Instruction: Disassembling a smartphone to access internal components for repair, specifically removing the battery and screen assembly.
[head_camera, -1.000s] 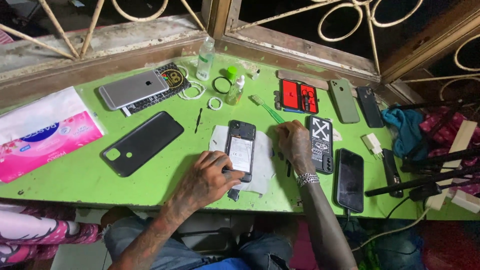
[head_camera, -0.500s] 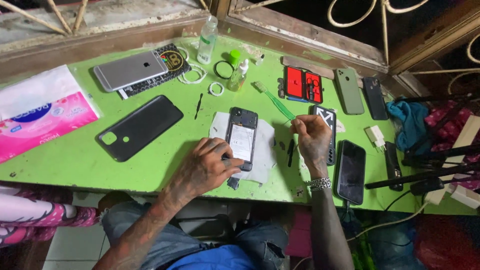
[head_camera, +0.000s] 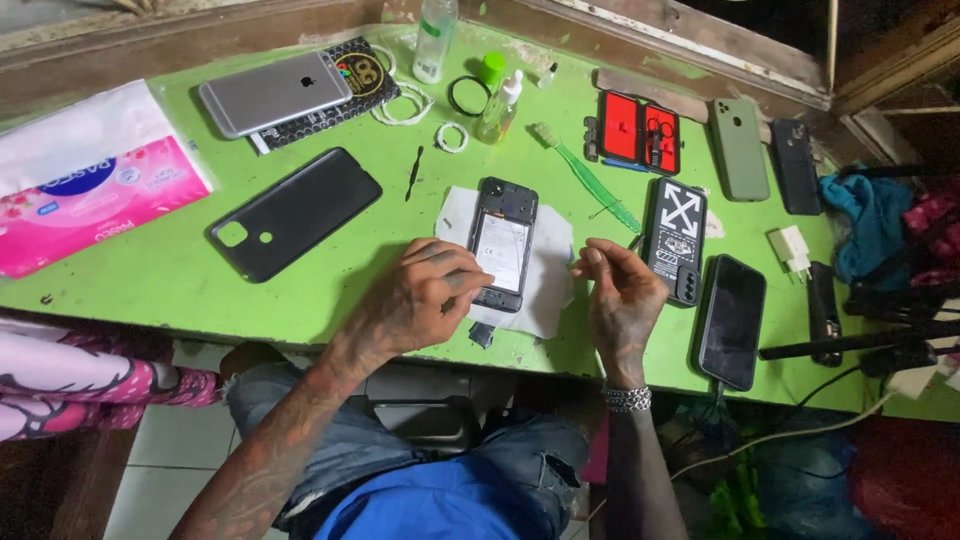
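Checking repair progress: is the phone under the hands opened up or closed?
Opened up: the phone lies back-off, battery and frame showing, with a black back cover lying apart.

On the green worktop (head_camera: 150, 290) an opened phone (head_camera: 502, 243) with its back off lies on a white sheet (head_camera: 553, 290), and the left hand (head_camera: 425, 295) rests on the phone's near left edge while the right hand (head_camera: 620, 300) hovers just right of the sheet, fingertips pinched together. To the left lie a black back cover (head_camera: 293, 212), a silver phone (head_camera: 275, 92) and a pink tissue pack (head_camera: 90, 190). To the right are a green toothbrush (head_camera: 590, 180), a patterned phone case (head_camera: 673, 240), a red tool case (head_camera: 635, 132) and a dark phone (head_camera: 732, 320).
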